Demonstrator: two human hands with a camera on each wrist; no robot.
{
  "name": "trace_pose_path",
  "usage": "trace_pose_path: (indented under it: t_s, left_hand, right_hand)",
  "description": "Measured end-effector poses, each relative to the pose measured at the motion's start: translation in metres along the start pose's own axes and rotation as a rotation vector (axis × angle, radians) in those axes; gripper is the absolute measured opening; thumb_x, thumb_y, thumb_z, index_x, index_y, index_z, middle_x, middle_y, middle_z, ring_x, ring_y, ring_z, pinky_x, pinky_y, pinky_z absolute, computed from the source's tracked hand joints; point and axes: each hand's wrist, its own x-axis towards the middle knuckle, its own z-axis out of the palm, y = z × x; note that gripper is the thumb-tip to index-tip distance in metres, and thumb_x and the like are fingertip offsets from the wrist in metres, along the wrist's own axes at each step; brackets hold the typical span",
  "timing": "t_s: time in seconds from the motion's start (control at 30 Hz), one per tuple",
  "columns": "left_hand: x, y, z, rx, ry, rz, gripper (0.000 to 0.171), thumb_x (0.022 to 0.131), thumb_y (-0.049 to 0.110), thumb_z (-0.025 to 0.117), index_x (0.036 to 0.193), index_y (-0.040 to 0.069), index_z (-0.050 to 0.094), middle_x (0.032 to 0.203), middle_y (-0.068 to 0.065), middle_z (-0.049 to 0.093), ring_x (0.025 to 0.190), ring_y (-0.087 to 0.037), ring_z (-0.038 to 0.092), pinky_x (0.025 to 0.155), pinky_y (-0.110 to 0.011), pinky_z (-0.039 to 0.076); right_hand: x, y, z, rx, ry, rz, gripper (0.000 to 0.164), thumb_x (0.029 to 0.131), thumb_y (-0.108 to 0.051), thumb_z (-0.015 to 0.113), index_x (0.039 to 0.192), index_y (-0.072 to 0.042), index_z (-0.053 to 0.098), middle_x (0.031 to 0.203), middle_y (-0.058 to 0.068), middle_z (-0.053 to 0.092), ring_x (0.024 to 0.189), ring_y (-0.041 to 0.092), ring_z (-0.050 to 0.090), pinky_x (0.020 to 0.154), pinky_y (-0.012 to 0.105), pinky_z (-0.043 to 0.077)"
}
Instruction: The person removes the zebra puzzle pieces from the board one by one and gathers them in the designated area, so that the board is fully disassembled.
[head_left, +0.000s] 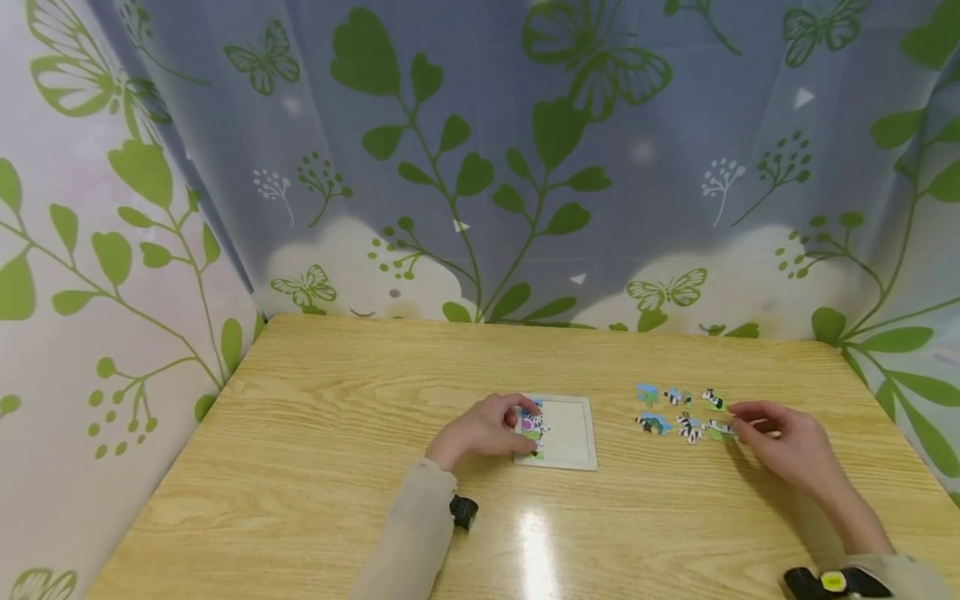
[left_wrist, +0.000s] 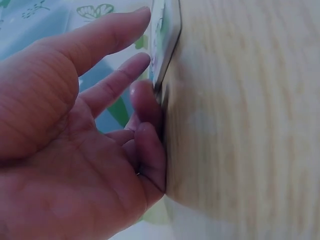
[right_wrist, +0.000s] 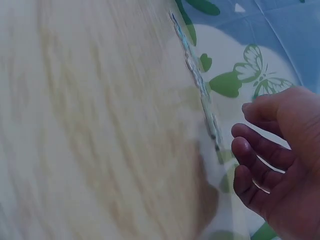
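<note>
A small white puzzle board (head_left: 567,432) lies on the table, with zebra-patterned puzzle pieces (head_left: 533,422) along its left side. At that side is my left hand (head_left: 486,428), its thumb and index finger stretched over the fitted pieces. The left wrist view shows its other fingers bent against the tabletop. On the right lie several loose puzzle pieces (head_left: 688,428) in two rough rows. My right hand (head_left: 797,446) hovers at their right end, fingers loosely bent beside the lower right piece (head_left: 720,429). In the right wrist view, nothing shows between these fingers.
The wooden table (head_left: 315,467) reaches back to a blue and white curtain (head_left: 480,167) with green leaves and butterflies. Curtain fabric also hangs along the left and right sides. A black wrist strap (head_left: 836,582) is on the right forearm.
</note>
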Motion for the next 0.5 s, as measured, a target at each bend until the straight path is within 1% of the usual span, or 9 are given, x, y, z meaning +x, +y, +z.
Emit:
trace_pose_path:
  t_s: [0.07,0.13,0.27,0.4,0.5]
  left_hand:
    - [0.001,-0.001,-0.003,-0.006,0.008,0.009,0.041,0.091,0.020,0.076,0.130,0.016,0.063,0.085,0.000,0.047,0.077,-0.015,0.043,0.071,-0.031,0.036]
    - [0.003,-0.001,-0.006,0.013,0.034,0.023,0.042,0.091,0.020,0.076,0.130,0.015,0.064,0.085,0.000,0.050,0.076,-0.015,0.044,0.070,-0.031,0.038]
    - [0.006,-0.002,-0.011,0.092,0.088,0.036,0.044,0.090,0.023,0.077,0.131,0.014,0.063,0.093,-0.005,0.052,0.086,-0.018,0.045,0.078,-0.035,0.037]
    - [0.007,-0.003,-0.014,0.141,0.078,0.026,0.047,0.090,0.026,0.078,0.133,0.016,0.063,0.097,-0.009,0.052,0.091,-0.020,0.043,0.081,-0.038,0.036]
    - [0.008,-0.003,-0.014,0.140,0.061,0.011,0.048,0.089,0.026,0.080,0.132,0.017,0.063,0.098,-0.010,0.052,0.091,-0.020,0.043,0.081,-0.038,0.036]
  right_hand:
    - [0.000,-0.007,0.001,0.017,-0.004,-0.020,0.023,0.098,-0.019,0.069,0.114,-0.004,0.073,0.102,0.018,0.075,0.077,-0.016,0.054,0.059,0.020,0.050]
    - [0.000,-0.016,0.004,0.031,-0.015,-0.037,0.022,0.099,-0.019,0.068,0.115,-0.004,0.073,0.102,0.017,0.075,0.076,-0.014,0.056,0.059,0.021,0.050]
    - [0.003,-0.034,0.011,0.064,-0.032,-0.078,0.021,0.099,-0.018,0.068,0.114,-0.005,0.074,0.101,0.015,0.075,0.075,-0.009,0.059,0.060,0.022,0.051]
    - [0.008,-0.052,0.023,0.104,-0.061,-0.108,0.020,0.099,-0.019,0.068,0.114,-0.006,0.074,0.101,0.012,0.076,0.075,-0.004,0.062,0.062,0.023,0.052]
    - [0.012,-0.064,0.034,0.135,-0.100,-0.131,0.021,0.099,-0.020,0.068,0.114,-0.007,0.074,0.099,0.009,0.076,0.076,-0.001,0.063,0.061,0.024,0.052]
